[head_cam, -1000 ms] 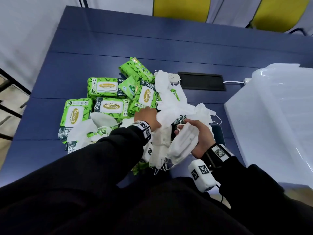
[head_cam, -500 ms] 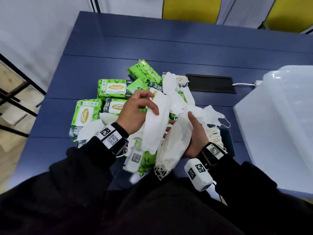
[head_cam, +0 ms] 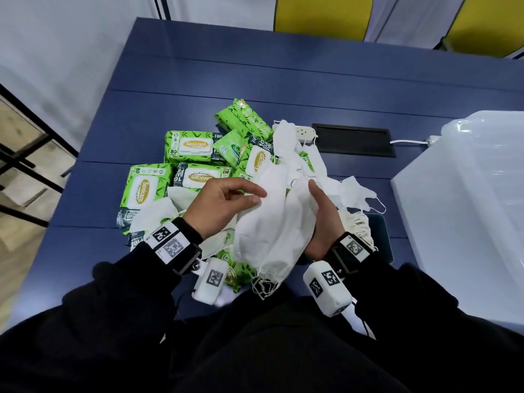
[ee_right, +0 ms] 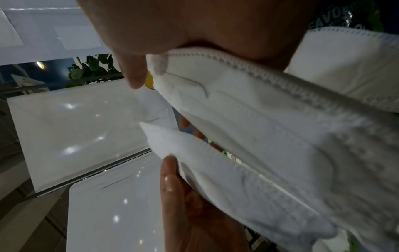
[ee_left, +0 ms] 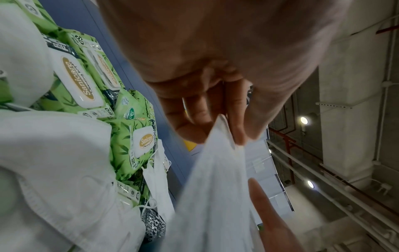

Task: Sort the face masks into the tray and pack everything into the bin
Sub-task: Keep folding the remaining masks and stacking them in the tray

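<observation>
My right hand (head_cam: 319,214) grips a stack of white face masks (head_cam: 279,234) upright above the table's near edge, thumb up and ear loops dangling below. With its fingertips, my left hand (head_cam: 259,194) pinches the top of one more white mask (head_cam: 272,180) and holds it against the stack's left side. The left wrist view shows the fingers (ee_left: 237,129) pinching that mask (ee_left: 215,187). The stack (ee_right: 259,129) fills the right wrist view. More loose masks (head_cam: 354,191) lie on the pile behind. A dark tray (head_cam: 381,236) is partly hidden under my right wrist.
Several green wipe packs (head_cam: 195,146) lie heaped on the blue table (head_cam: 255,66), left of and behind my hands. A translucent plastic bin (head_cam: 467,199) stands at the right. A white power strip (head_cam: 302,131) and a black cable hatch (head_cam: 353,140) are behind the pile.
My left hand lifted one mask out of the pile and brought it right, up against the stack in my right hand. The right hand stayed roughly in place.
</observation>
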`<state>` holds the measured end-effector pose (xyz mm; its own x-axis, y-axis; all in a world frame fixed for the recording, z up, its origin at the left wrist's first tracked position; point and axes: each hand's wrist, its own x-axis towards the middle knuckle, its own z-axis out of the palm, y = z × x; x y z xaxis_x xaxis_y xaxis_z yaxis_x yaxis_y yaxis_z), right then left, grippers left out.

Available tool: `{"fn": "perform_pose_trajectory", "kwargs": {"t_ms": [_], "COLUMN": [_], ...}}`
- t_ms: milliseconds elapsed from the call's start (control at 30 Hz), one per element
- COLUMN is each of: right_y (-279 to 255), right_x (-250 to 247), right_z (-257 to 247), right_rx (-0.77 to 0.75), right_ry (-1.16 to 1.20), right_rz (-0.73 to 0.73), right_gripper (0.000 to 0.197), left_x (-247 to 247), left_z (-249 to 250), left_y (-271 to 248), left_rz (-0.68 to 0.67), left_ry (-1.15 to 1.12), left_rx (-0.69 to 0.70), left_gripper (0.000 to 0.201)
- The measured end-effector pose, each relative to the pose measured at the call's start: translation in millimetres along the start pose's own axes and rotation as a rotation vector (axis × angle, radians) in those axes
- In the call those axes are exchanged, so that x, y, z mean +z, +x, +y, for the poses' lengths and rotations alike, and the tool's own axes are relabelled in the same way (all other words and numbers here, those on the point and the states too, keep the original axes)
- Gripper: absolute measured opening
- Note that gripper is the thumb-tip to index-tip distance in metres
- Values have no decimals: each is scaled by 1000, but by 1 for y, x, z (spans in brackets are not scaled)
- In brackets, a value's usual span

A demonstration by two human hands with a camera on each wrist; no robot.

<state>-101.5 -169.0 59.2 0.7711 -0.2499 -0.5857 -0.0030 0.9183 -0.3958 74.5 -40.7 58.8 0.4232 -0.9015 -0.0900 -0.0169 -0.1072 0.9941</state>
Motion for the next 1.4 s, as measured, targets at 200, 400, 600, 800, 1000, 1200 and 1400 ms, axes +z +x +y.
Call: {"fn": "perform_pose_trajectory", "kwargs": {"t_ms": [200,400,600,800,1000,1200,1400], "right_y": [14,16,11,7,18,25,24], "right_x": [-16,-18,-2,-1,-12,-14,-12], "right_z": [1,6,3,2,6,12,8], "right_rx": [5,5,-69,-17,-17,-69,29], "right_ry": [-61,-32,26,-2,-36,-114,-81], "right_rz": [80,29,23,81,115,77,76], "right_gripper": [87,87,80,51,61,63,74], "left_x": [-4,1,27,29,23,21,1], "left_z": [-1,31,-10,-19,-11,-12,-9], "left_y": [5,1,-6,-9,-10,-3,5], "left_rz": [169,145,-21,-30,31,126,201], "left_ry": [-160,-23,83,152,33,-37,274], "left_rx": [-66,240,55,40,-51,-141,85], "left_gripper": [58,26,41,37,14,47,13]}}
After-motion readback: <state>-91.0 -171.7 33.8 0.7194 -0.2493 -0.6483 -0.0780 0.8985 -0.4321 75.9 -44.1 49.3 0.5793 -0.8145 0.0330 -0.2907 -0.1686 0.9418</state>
